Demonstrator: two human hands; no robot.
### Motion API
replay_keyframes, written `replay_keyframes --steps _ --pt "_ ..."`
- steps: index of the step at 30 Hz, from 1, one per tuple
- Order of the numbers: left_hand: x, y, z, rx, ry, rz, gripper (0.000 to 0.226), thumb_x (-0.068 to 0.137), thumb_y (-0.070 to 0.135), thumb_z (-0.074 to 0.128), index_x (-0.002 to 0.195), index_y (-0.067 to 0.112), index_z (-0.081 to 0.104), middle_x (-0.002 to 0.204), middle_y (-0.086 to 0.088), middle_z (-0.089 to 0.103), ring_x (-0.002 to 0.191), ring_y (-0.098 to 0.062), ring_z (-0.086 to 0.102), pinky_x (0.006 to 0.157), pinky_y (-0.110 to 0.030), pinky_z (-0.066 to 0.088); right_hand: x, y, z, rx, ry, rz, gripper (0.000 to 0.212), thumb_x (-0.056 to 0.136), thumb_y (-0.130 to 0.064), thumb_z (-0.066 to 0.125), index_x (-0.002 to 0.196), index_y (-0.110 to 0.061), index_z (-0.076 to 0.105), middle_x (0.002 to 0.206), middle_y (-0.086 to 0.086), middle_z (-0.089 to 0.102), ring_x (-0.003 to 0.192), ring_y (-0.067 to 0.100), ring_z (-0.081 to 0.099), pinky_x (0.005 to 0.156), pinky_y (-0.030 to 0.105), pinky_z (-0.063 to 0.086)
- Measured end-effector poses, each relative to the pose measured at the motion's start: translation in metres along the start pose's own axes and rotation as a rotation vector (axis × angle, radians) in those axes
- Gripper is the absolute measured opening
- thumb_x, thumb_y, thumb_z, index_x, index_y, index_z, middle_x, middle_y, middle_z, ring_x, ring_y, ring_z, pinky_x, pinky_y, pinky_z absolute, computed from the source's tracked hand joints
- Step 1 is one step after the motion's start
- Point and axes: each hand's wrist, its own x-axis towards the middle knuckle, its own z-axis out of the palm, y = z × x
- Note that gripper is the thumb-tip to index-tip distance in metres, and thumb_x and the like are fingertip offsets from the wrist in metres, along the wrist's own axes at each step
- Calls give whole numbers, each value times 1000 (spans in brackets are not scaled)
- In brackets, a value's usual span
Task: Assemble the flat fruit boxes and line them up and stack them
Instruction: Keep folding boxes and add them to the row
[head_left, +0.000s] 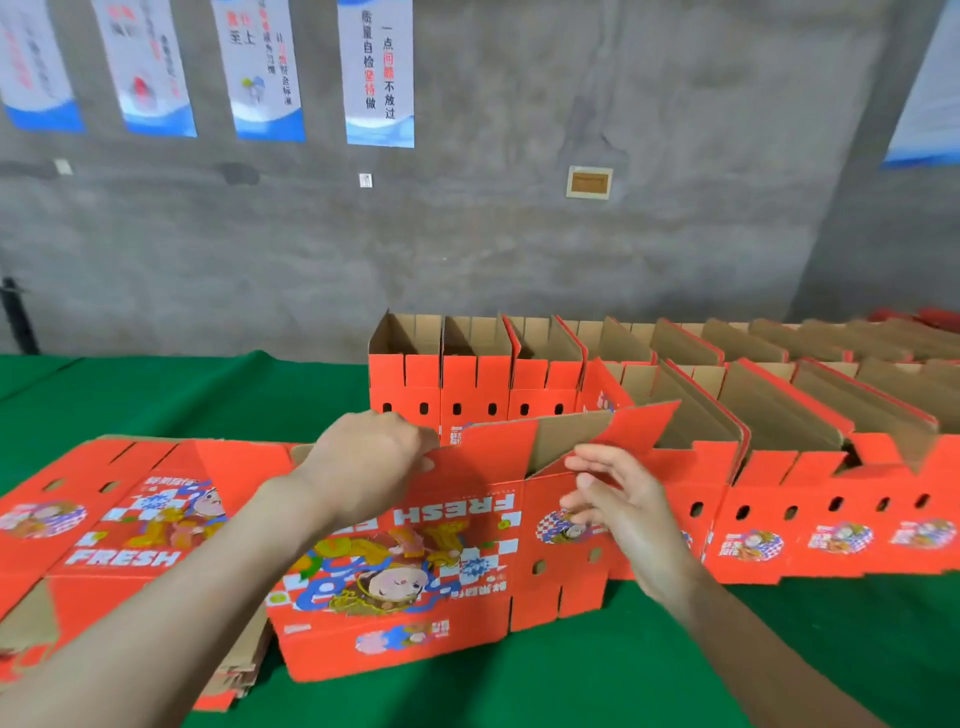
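Wall (519, 234) first: grey concrete, filling the far half of what we see. Green table (156, 395) runs the full width below it.

Assembled boxes stand in 2 rows on the right side of the table. The far row (467, 384) runs along the wall edge and the near row (805, 519) sits in front of it. All are red, open at the top, with brown insides showing and boxes touching side by side.

Flat boxes (119, 519) lie stacked at near left, printed side up with "FRESH" readable. The stack's edge hangs close to the near table edge.

4 posters (378, 73) hang on the wall at far left. Their text is too blurred for us to read, except on the rightmost one.

Box in work (395, 587) sits centre, between the flat stack and the near row. It is partly opened and tilted, with its print upside down to us and its top flaps up.

Left hand (369, 462) grips the box's upper left flap, fingers curled over the edge.

Right hand (618, 504) is wide, fingers spread and relaxed at the box's right end panel. The thumb is at a raised flap. We can't tell if the fingers touch the panel.

Small framed plaque (589, 182) hangs on the wall, right of centre.
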Motion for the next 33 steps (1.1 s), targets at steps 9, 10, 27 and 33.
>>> replay_keyframes --steps 9,10,27,33 --pt "-6 17 -32 -253 80 113 14 93 32 55 94 20 62 86 -9 66 88 -34 57 63 -31 36 3 -16 24 -573 -221 -108 14 88 -27 63 96 -20 55 78 13 62 42 18 62 41 26 44" --pt "-7 16 -32 -312 74 115 14 92 30 57 92 17 64 83 -9 66 85 -34 57 63 -32 39 3 -17 23 -574 -264 -110 8 90 -27 61 93 -25 54 76 13 61 40 18 62 38 23 41" --pt "-6 -58 -38 -521 -600 -146 31 83 41 65 68 15 72 59 8 53 58 -8 45 61 -27 36 -6 -26 -7 -560 -456 -100 16 99 -43 40 101 -37 55 57 0 68 45 14 65 40 20 45" --pt "-12 -73 -17 -1178 -318 -539 20 91 8 61 77 -2 71 79 -9 63 60 -13 56 52 -20 49 -10 -26 -39 -596 -127 -40 63 83 -60 38 73 0 56 39 2 54 36 13 56 41 16 38"
